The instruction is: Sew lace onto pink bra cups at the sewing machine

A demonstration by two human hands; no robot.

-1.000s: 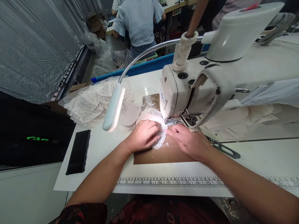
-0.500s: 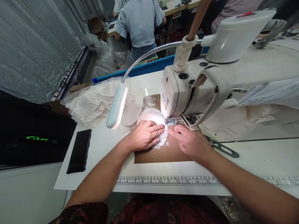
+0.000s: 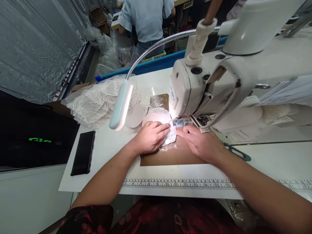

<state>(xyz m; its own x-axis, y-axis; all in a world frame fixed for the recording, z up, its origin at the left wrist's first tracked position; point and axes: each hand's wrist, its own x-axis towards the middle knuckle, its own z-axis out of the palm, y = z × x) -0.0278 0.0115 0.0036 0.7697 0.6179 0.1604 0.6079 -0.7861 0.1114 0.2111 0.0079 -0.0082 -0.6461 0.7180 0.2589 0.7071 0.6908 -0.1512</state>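
Note:
My left hand (image 3: pixel 153 137) lies over a white lace piece (image 3: pixel 170 138), its fingers stretched out flat and pressing it down just left of the needle. A pale rounded cup (image 3: pixel 158 117) adjoins the lace beyond that hand. My right hand (image 3: pixel 201 142) rests to the right, index finger extended to the lace's edge and the other fingers curled. The sewing machine (image 3: pixel 181 87) has its presser foot (image 3: pixel 174 122) on or just over the lace; exact contact is too small to make out. Beneath is a brown plate (image 3: pixel 170 158).
A lamp (image 3: pixel 122 105) on a bent neck lights the work. Lace pieces (image 3: pixel 95 102) are heaped at the left, near a pale round pad (image 3: pixel 136 116). A phone (image 3: pixel 83 152) lies at the table's left. A ruler strip (image 3: pixel 170 184) runs along the front edge. A person (image 3: pixel 143 21) sits beyond.
The lace's lower edge has shifted slightly away from me, toward the presser foot, and looks a little turned. Both hands keep nearly the same pose. The whole view has tilted and shifted slightly.

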